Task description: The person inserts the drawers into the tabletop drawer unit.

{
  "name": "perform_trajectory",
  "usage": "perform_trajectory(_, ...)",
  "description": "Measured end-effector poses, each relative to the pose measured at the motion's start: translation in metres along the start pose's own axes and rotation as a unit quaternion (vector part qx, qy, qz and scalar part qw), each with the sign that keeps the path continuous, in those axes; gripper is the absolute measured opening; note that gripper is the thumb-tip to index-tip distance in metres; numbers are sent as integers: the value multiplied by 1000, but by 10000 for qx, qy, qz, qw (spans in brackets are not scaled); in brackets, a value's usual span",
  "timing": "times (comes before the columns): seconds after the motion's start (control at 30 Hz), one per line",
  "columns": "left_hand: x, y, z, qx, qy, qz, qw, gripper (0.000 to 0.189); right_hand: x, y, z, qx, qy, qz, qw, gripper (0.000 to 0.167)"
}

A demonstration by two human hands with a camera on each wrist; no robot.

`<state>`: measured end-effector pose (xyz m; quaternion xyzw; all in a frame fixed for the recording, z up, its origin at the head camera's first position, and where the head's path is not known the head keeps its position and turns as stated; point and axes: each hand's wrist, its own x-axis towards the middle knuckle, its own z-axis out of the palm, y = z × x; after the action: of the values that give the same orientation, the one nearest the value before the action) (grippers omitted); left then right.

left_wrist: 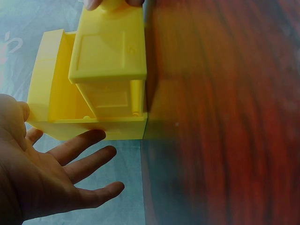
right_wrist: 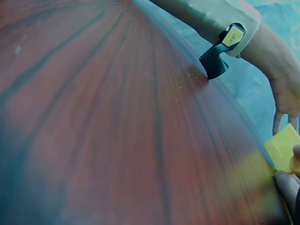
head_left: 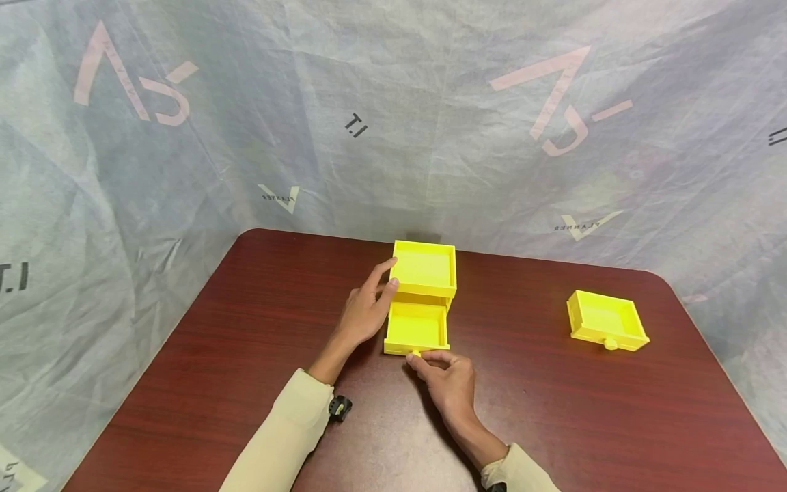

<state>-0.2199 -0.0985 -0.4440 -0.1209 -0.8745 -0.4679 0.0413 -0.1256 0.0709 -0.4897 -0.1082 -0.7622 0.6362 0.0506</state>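
Note:
A small yellow cabinet (head_left: pixel 424 264) with a shallow tray-like top stands near the table's back edge. From its front juts a yellow drawer (head_left: pixel 417 324), its inside bare. My right hand (head_left: pixel 451 386) pinches the drawer's round knob (head_left: pixel 416 352) between thumb and fingers. At the cabinet's left side is my left hand (head_left: pixel 364 311), thumb and index finger touching its upper edge. The left wrist view shows the other left fingers (left_wrist: pixel 86 164) spread and fairly straight beside the cabinet wall (left_wrist: pixel 93 129). Only the right fingertips show in the right wrist view, by the knob.
A second yellow drawer (head_left: pixel 609 318) with a knob lies on the right of the dark red wooden table (head_left: pixel 529 410). Grey printed cloth (head_left: pixel 430 123) hangs behind and beside the table. A black strap device (head_left: pixel 339 408) sits on my left wrist.

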Motion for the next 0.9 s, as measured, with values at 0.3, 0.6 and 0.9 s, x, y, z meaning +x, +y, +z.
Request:
perform_trajectory(0.3,0,1,0,-83,-24,7,10000,51,-1,0,0,-85,95,-122,9998,18)
perform_trajectory(0.6,0,0,0,-75,-20,-6,10000,52,-1,0,1,-24,147,-133,9998,20)
perform_trajectory(0.9,0,0,1,-62,13,-53,10000,51,0,0,2,-61,165,-113,9998,21)
